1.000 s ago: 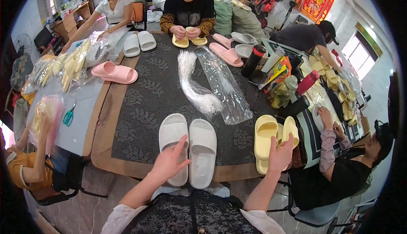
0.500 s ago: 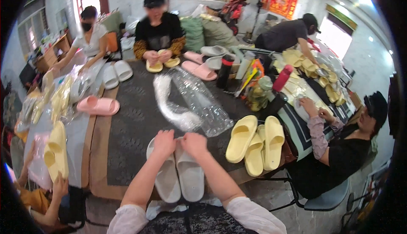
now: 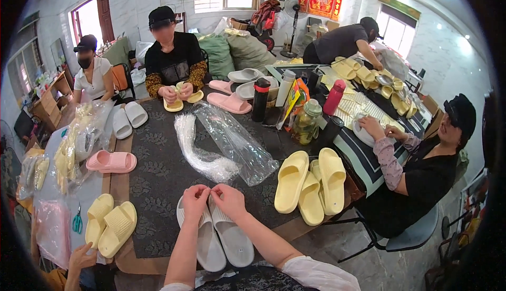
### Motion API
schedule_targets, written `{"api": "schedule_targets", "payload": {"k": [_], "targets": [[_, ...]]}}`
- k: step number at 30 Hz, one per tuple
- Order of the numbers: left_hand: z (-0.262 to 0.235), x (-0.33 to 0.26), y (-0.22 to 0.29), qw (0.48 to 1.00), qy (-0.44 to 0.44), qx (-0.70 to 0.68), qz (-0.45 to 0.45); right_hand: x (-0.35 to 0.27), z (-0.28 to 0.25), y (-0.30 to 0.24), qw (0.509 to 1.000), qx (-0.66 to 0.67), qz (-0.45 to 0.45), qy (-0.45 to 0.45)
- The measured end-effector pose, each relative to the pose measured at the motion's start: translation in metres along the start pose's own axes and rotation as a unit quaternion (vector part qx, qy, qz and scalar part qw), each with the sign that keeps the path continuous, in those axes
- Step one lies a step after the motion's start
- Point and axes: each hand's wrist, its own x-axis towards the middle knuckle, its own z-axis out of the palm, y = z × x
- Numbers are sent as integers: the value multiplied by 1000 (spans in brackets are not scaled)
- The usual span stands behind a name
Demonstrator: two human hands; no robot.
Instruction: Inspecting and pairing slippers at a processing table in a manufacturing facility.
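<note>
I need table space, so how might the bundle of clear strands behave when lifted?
The bundle of clear strands would probably sag, since it lies in a bent curve. Its glossy shine suggests it may feel slippery. Loose ends show, so some strands could splay.

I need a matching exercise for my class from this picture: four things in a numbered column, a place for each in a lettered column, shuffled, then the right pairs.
Things
1. Scissors
2. Nearest grey slippers
3. Lidded glass jar
4. Long white bundle

Places
A. At the near table edge, left hand and right hand at their toe ends
B. Alongside the long clear plastic bag
C. On the left, between pink plastic and a pair of yellow slippers
D. Close to a red bottle

Right pairs: 1-C, 2-A, 3-D, 4-B
</note>
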Motion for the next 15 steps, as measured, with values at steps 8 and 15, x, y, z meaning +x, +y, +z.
{"api": "schedule_targets", "payload": {"k": [8, 15], "targets": [[-1, 1, -9, 999, 8, -44, -31, 0, 1, 4, 997, 74, -9, -8], [-6, 3, 6, 993, -37, -95, -60, 5, 4, 10, 996, 89, -10, -24]]}}
